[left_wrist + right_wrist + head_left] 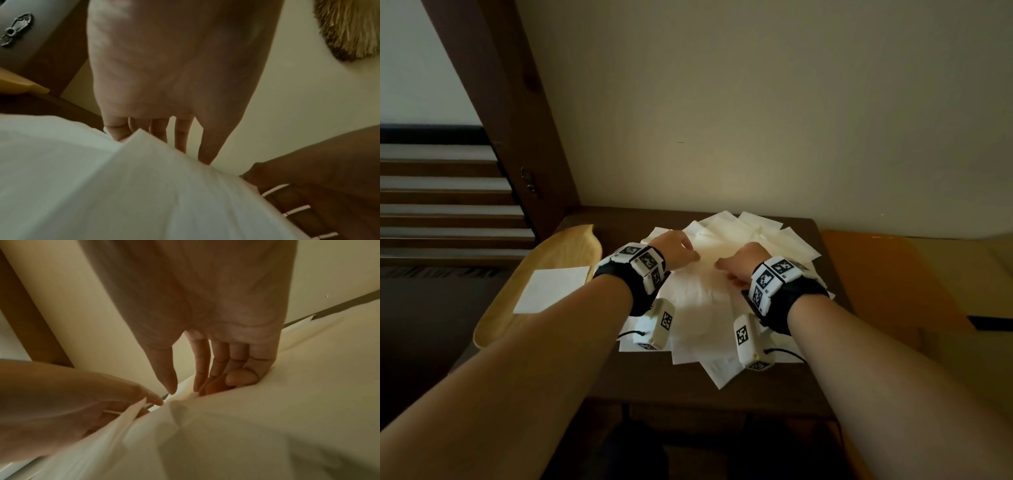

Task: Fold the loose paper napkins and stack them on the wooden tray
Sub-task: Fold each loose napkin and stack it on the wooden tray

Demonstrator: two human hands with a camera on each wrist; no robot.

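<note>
A loose pile of white paper napkins covers the middle of the dark wooden table. Both hands reach over it. My left hand pinches the top napkin at its far edge, and my right hand pinches the same edge just beside it. In the left wrist view the fingers go behind the raised napkin. In the right wrist view thumb and fingertips close on a puckered napkin. The wooden tray lies to the left with one folded napkin on it.
A cream wall stands right behind the table. A dark wooden post with a metal keyhole plate rises at the back left, with slats beyond it. An orange surface adjoins the table's right side. The table's front edge runs under my forearms.
</note>
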